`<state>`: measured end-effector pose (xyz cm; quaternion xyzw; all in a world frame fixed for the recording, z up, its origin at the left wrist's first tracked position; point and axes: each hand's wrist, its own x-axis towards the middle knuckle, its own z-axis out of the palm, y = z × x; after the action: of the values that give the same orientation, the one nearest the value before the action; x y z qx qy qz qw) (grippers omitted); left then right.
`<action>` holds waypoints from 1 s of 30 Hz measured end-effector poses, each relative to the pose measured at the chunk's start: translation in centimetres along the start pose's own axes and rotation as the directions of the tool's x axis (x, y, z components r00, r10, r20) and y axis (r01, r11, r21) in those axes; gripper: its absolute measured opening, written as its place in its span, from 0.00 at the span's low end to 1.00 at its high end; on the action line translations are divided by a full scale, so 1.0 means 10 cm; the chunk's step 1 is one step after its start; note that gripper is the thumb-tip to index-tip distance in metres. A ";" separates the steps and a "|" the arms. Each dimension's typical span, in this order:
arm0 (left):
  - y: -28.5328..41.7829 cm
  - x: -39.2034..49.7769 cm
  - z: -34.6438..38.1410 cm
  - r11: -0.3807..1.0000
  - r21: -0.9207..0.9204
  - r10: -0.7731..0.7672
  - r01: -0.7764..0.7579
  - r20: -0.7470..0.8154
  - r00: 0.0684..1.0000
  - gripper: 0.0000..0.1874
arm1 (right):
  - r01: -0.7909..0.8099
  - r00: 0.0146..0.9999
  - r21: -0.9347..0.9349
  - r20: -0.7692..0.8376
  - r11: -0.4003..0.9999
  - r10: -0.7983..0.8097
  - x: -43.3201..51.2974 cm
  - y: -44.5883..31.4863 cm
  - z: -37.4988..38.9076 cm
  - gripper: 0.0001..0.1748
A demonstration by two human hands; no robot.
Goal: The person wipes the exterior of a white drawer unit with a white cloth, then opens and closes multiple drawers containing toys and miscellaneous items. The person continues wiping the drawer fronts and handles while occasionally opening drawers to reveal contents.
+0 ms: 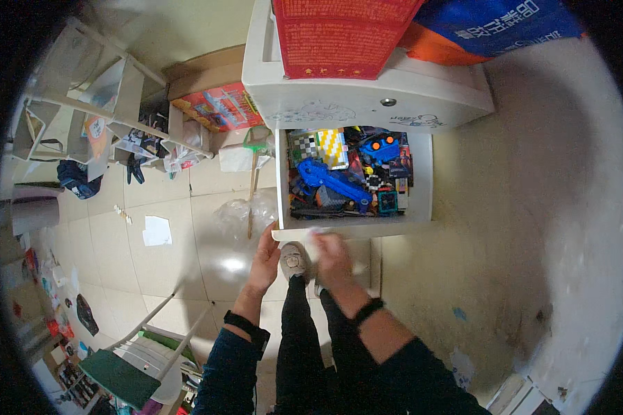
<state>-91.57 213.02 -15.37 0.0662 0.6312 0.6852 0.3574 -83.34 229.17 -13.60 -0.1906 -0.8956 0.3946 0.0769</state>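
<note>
A white drawer (420,181) is pulled out of a white cabinet (332,98). Inside lie many building-brick toys, among them a long blue piece (332,181), a blue piece with orange round parts (381,149) and a yellow-and-white striped plate (332,148). My left hand (266,259) grips the left end of the drawer front (290,235), its fingertips partly hidden. At the top edge of that front is my right hand (334,257), blurred by motion. Its fingers are closed around a small whitish thing (314,232) too blurred to name.
A red box (342,41) and a blue bag (488,26) rest on the cabinet. To the left are a clear plastic bag (233,212), a green net with a wooden handle (253,176) and a white shelf (104,119). A folding chair (135,363) stands lower left; a wall (488,207) runs along the right.
</note>
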 end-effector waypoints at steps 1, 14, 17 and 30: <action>-0.01 0.00 -0.01 1.000 -0.014 0.025 -0.025 0.008 1.000 0.36 | 0.144 0.986 -0.232 -0.050 0.962 -0.159 0.00 0.21 -0.21 0.11; -0.03 -0.05 -0.06 0.982 -0.150 -0.113 0.118 0.038 0.993 0.29 | -0.007 0.999 0.110 0.037 0.994 0.003 0.13 -0.61 0.69 0.15; -0.01 -0.03 -0.11 0.987 -0.114 -0.108 0.118 0.088 0.990 0.32 | -0.009 0.998 0.210 0.063 0.978 -0.005 0.11 -0.48 0.44 0.15; 0.06 -0.04 -0.04 0.986 -0.153 -0.059 0.067 0.057 0.997 0.33 | -0.051 0.986 0.276 0.168 0.960 0.004 0.16 -0.50 0.50 0.15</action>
<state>-91.70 212.47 -14.78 0.0365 0.5685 0.7184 0.3993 -87.65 223.32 -13.33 -0.1567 -0.8314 0.5326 0.0229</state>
